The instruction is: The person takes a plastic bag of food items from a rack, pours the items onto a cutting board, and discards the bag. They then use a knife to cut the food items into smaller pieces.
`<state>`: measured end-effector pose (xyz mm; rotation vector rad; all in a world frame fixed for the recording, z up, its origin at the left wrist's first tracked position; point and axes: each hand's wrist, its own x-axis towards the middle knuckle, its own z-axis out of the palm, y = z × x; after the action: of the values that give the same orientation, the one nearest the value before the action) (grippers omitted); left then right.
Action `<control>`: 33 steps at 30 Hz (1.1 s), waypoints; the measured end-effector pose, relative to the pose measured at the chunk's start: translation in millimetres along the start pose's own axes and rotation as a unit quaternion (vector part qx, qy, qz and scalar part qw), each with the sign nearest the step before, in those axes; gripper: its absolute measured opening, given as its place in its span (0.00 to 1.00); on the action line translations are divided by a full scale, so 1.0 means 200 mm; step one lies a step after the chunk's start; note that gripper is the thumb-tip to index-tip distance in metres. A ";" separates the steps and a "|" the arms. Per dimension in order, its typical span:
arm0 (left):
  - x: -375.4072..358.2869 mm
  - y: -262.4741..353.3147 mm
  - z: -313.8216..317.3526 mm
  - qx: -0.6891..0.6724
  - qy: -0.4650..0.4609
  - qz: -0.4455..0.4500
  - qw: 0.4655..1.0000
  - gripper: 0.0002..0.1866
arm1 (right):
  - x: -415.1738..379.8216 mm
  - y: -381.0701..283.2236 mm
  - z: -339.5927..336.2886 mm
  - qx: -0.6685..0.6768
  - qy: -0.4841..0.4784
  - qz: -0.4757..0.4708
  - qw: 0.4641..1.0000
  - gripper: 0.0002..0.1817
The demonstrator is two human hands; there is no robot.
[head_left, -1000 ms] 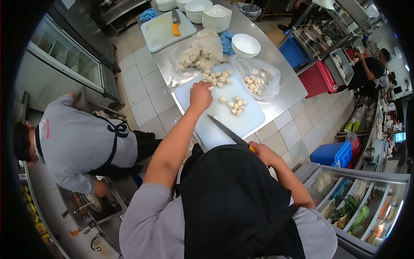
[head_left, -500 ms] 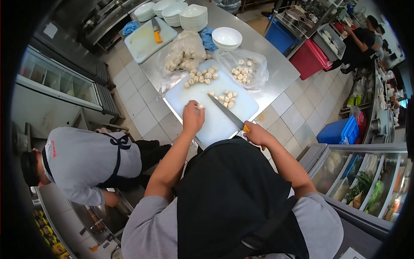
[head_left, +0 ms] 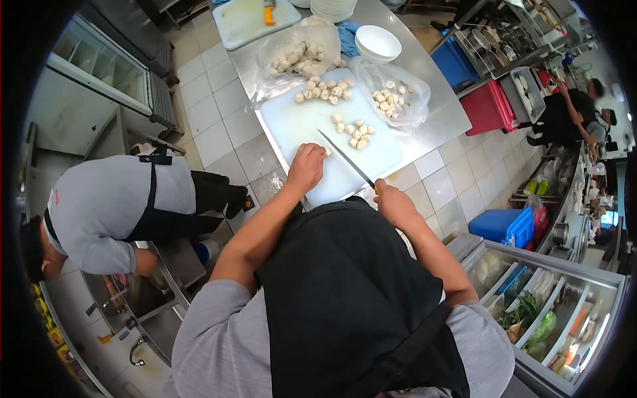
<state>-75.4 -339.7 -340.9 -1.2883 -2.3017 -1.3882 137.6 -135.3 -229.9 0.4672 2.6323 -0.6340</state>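
Observation:
My left hand (head_left: pixel 306 166) rests on the left part of the white cutting board (head_left: pixel 282 123), its fingers closed on a small whitish mushroom (head_left: pixel 327 152). In my right hand (head_left: pixel 396 203) is the handle of a long knife (head_left: pixel 348 160), its blade over the board and its tip pointing up and left. Several pale round pieces (head_left: pixel 360 134) lie beyond the blade. A larger group (head_left: pixel 325 89) sits along the board's far edge. Behind it is a plastic bag (head_left: pixel 302 50) full of mushrooms; another clear bag (head_left: pixel 411 103) with whitish pieces lies to the right.
White bowls (head_left: pixel 378 43), a blue cloth (head_left: pixel 348 38) and a second cutting board (head_left: pixel 239 23) with an orange-handled knife stand farther back on the steel table (head_left: pixel 444 109). A co-worker (head_left: pixel 123 212) bends over at the left. An open fridge (head_left: pixel 551 298) is at the lower right.
My left hand has lowered onto the board with the mushroom, its fingers more bunched. The knife's blade is now turned more edge-on. The whole view has shifted, and the co-worker at left bends lower.

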 end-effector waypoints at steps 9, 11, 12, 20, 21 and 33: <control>0.00 -0.03 0.04 0.035 -0.001 0.018 0.999 0.09 | -0.15 -0.09 -0.21 -0.052 -0.047 0.000 0.998 0.15; 0.00 -0.02 0.03 0.041 0.004 0.022 0.999 0.08 | -0.15 -0.12 -0.24 -0.052 -0.060 0.007 0.997 0.15; 0.00 -0.02 0.03 0.036 0.001 0.017 0.999 0.08 | -0.14 -0.12 -0.25 -0.054 -0.074 0.015 0.996 0.15; -0.01 -0.08 0.05 0.052 -0.010 0.070 0.996 0.09 | 0.25 -0.05 0.09 0.005 -0.054 -0.021 0.998 0.16; -0.01 -0.05 0.04 0.026 -0.013 0.036 0.999 0.09 | 0.29 -0.05 0.10 0.023 -0.055 -0.025 0.998 0.16; 0.51 -0.36 -0.06 0.102 0.105 -0.171 0.974 0.18 | 0.06 0.18 0.05 0.221 -0.057 -0.015 0.973 0.13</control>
<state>-193.9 -302.8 -327.2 -0.6746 -2.5142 -1.2618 144.4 -106.8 -257.1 0.4990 2.3869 -1.2292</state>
